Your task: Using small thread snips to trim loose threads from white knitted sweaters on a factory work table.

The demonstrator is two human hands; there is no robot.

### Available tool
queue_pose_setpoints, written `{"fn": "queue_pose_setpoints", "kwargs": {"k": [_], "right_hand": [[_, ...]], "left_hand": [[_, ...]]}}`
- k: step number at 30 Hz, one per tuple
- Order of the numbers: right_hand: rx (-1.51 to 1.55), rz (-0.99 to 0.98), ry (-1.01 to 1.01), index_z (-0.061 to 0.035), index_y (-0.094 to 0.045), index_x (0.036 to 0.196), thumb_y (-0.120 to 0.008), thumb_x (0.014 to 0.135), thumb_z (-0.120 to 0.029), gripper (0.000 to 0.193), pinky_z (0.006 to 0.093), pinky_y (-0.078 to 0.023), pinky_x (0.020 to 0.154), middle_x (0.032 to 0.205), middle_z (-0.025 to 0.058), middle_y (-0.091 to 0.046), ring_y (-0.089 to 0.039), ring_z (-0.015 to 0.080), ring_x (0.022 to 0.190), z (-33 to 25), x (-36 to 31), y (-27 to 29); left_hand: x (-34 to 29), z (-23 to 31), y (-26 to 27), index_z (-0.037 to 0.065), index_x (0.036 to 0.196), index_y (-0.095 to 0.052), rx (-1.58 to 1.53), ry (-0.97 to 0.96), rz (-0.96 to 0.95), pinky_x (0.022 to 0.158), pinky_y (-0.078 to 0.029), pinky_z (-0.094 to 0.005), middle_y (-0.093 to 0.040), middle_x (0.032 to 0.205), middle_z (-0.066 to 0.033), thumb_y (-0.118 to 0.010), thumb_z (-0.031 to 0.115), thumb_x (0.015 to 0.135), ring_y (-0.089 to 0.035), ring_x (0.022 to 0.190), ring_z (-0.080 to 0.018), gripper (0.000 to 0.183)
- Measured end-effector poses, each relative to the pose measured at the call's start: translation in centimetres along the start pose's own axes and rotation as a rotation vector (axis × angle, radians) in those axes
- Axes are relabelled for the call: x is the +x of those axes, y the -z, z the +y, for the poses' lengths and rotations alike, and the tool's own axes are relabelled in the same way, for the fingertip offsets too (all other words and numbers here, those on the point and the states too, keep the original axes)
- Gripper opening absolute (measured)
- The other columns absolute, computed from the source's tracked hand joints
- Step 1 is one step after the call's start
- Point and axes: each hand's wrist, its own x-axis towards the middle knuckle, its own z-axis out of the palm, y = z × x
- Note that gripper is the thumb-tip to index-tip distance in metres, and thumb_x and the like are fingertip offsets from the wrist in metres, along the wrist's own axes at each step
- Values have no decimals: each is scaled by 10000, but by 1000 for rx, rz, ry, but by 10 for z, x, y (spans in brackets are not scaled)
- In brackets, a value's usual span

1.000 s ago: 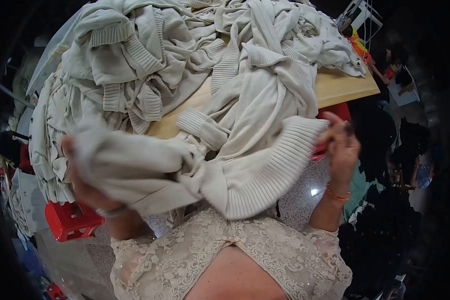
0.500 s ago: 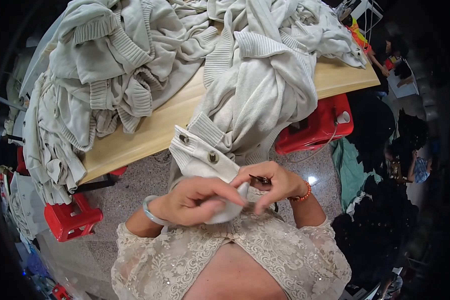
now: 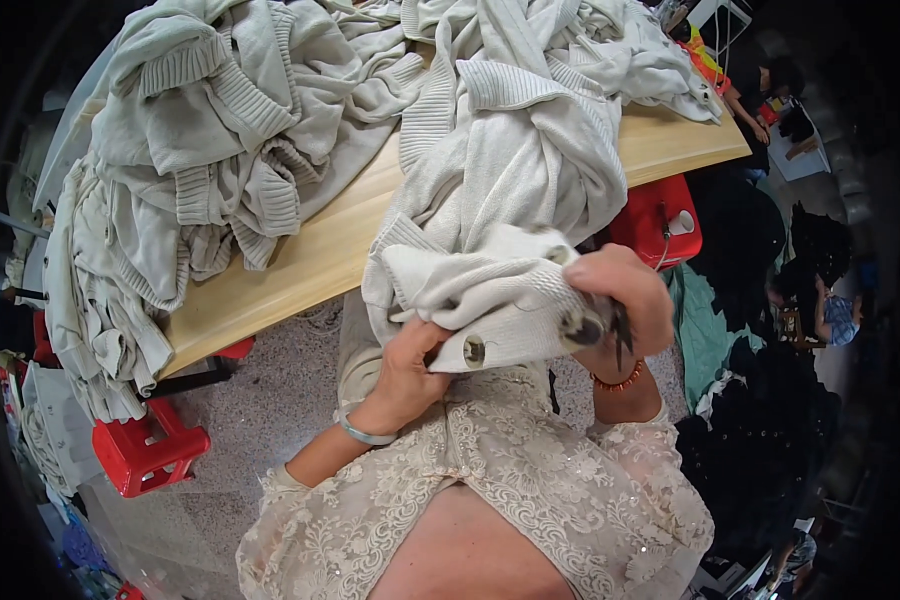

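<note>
A cream knitted cardigan [image 3: 500, 180] hangs over the table's near edge toward me, its ribbed button band [image 3: 525, 338] stretched between my hands. My left hand [image 3: 407, 372] pinches the band beside a dark button [image 3: 473, 350], thumb on top of the knit. On the other side my right hand [image 3: 632, 292] is closed, somewhat blurred, at the cardigan's edge near another button [image 3: 582, 328]. Dark pointed blades of small thread snips [image 3: 623, 343] stick out below its fingers. The fingertips of that hand are partly hidden.
Heaps of cream knitwear [image 3: 220, 130] cover much of the wooden table [image 3: 270, 300]. Red plastic stools stand at right [image 3: 660, 215] and lower left [image 3: 150, 450], the right one bearing a white cup [image 3: 681, 222]. Dark cloth [image 3: 760, 440] lies at right; other people are beyond.
My hands have moved apart, the right one up and rightward with the snips. The cardigan's button band, bunched before, is now spread between them.
</note>
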Motion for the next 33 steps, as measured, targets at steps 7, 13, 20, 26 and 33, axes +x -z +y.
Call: {"fn": "queue_pose_setpoints", "kwargs": {"k": [7, 13, 20, 26, 33], "right_hand": [[-182, 473, -64, 69, -530, 916, -635, 858, -197, 293, 273, -468, 605, 815, 176, -608, -581, 179, 678, 2, 8, 48], [-427, 434, -190, 61, -607, 939, -705, 787, -126, 260, 247, -482, 674, 869, 119, -647, -584, 146, 708, -3, 10, 71], [-329, 409, -282, 55, -617, 985, -604, 786, 27, 202, 247, -477, 764, 899, 88, -640, -608, 147, 818, 41, 3, 75], [-500, -67, -859, -11, -640, 1033, -624, 735, -4, 299, 294, -488, 734, 911, 134, -655, -636, 196, 807, 148, -63, 68], [-314, -233, -927, -52, -595, 1180, -721, 746, -79, 453, 226, -405, 584, 920, 33, -567, -495, 99, 677, 92, -52, 31]], "left_hand": [[1, -12, 34, 23, 1062, -625, -35, -63, 78, 808, -468, -265, -653, 975, -83, -536, -135, 708, -609, 912, -156, 397], [-23, 34, 157, 15, 1134, -493, -414, -180, 711, 819, -479, -298, -572, 996, -61, -600, 256, 890, -582, 923, -163, 360], [5, 40, 168, 16, 989, -576, 42, -335, 498, 824, -438, -314, -584, 956, -99, -624, 237, 848, -549, 911, -207, 267], [34, -33, 117, -8, 1021, -609, -137, -59, 389, 809, -449, -219, -618, 955, -25, -539, -75, 847, -572, 886, -86, 200], [35, -27, 95, -17, 1036, -606, -245, 27, 377, 723, -466, -201, -631, 951, -29, -563, -67, 840, -586, 805, -73, 207]]}}
